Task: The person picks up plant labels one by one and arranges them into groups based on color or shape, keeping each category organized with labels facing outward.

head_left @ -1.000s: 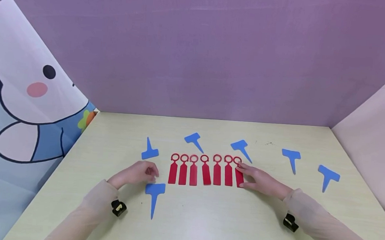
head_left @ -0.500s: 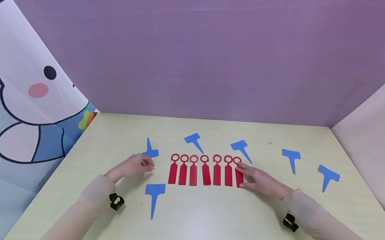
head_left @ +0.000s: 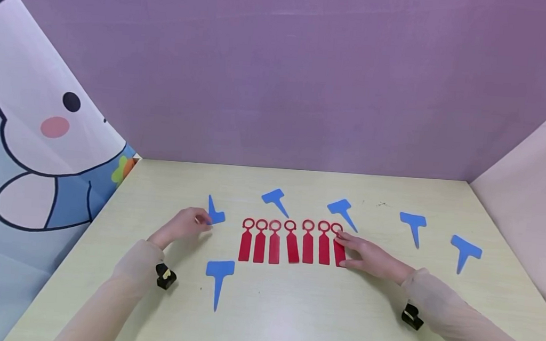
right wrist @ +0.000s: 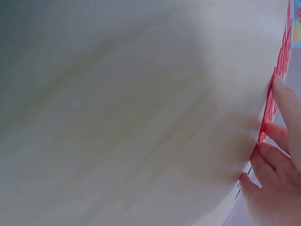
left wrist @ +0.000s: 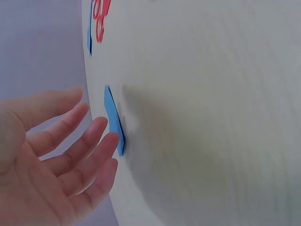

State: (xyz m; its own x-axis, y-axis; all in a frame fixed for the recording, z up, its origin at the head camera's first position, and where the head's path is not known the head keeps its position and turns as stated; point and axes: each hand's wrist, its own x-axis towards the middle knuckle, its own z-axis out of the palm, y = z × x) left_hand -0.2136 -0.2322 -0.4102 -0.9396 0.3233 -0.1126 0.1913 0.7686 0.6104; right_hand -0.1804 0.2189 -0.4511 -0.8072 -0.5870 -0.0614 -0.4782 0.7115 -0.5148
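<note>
My left hand [head_left: 182, 226] is at a blue T-shaped plant label [head_left: 218, 218] at the upper left, its fingertips overlapping the label's wide end. In the left wrist view the fingers and thumb are spread with a gap between them, and the same label [left wrist: 112, 109] lies just behind the fingertips. My right hand [head_left: 374, 260] rests its extended fingers and thumb on the rightmost red ring-topped tag [head_left: 339, 253]. Several more red tags [head_left: 274, 248] lie to its left in an upright row, rings away from me; one in the middle [head_left: 292, 248] tilts slightly.
Another blue label [head_left: 219, 278] lies in front of the row's left end. Behind the row are two blue labels, left [head_left: 274, 197] and right [head_left: 341, 206]. Two more, one farther back [head_left: 413, 221] and one nearer [head_left: 465, 248], lie to the right. A purple backdrop [head_left: 289, 86] closes the table's far edge.
My left hand has moved away from the front blue label, back and slightly left, to the upper-left one. My right hand has stayed on the rightmost red tag.
</note>
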